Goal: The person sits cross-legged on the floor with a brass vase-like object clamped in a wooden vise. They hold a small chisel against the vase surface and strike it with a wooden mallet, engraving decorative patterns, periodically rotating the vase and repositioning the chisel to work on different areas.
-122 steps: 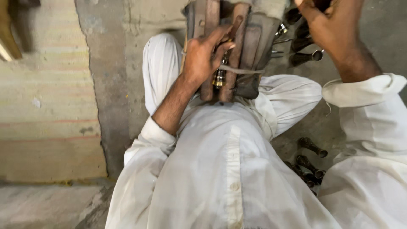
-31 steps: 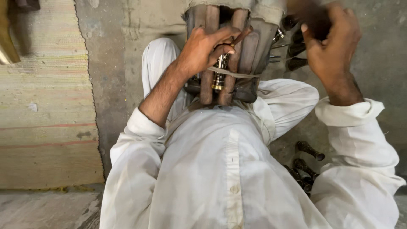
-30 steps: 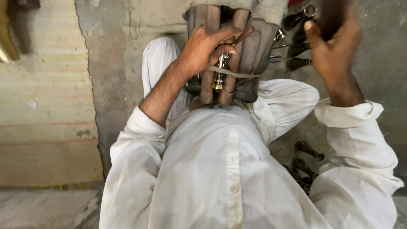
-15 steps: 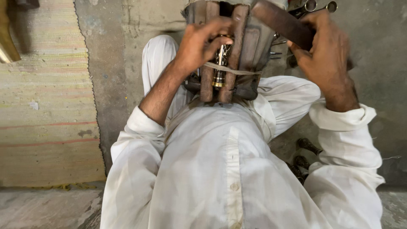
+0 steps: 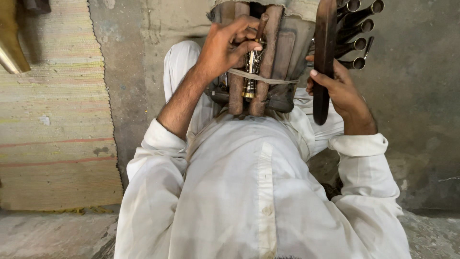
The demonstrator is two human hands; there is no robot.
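Note:
I sit on the floor in white clothes with a wooden clamp block [image 5: 275, 62] of upright brown bars held between my knees. A cord runs around the bars. My left hand [image 5: 225, 45] grips a thin brown rod [image 5: 260, 26] that tops a small brass-and-dark metal piece [image 5: 250, 72] set between the bars. My right hand [image 5: 338, 91] holds a long, flat, dark brown wooden stick [image 5: 323, 57] upright, just right of the block.
Several dark metal tubes [image 5: 357, 33] with round open ends lie on the concrete floor behind my right hand. A striped woven mat [image 5: 52, 120] covers the floor at left, with a brass-coloured object [image 5: 12, 43] at its top left corner.
My right hand has brought the wooden stick down from the upper right and turned it upright beside the block. My left hand has shifted its fingers onto the thin rod.

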